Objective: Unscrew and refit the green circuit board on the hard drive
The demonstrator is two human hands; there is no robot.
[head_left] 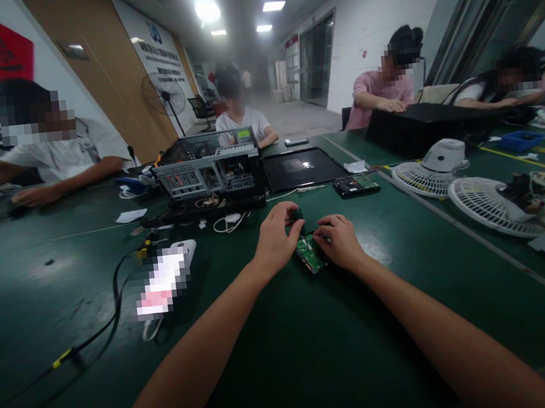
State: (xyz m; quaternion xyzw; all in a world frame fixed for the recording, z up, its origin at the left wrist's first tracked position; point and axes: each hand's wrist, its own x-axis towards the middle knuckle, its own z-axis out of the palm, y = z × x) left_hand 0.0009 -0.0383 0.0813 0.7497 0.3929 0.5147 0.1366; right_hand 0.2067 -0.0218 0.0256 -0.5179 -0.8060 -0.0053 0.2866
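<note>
A small drive with a green circuit board [311, 256] lies on the green table in front of me. Above its far left end, my left hand [279, 234] is closed around the dark handle of a screwdriver [297, 215], whose thin shaft points down to the board. My right hand [338, 239] rests at the board's right edge, thumb and fingers pinched near the shaft's lower end. Whether those fingers hold the shaft, the board or something small cannot be made out.
An open computer case [211, 175] stands behind left, beside a black panel [302, 168]. Another drive [357, 185] lies beyond my right hand. White fan parts [489, 204] are at right; a phone [168, 280] and black cable [117, 298] at left. Several people sit around.
</note>
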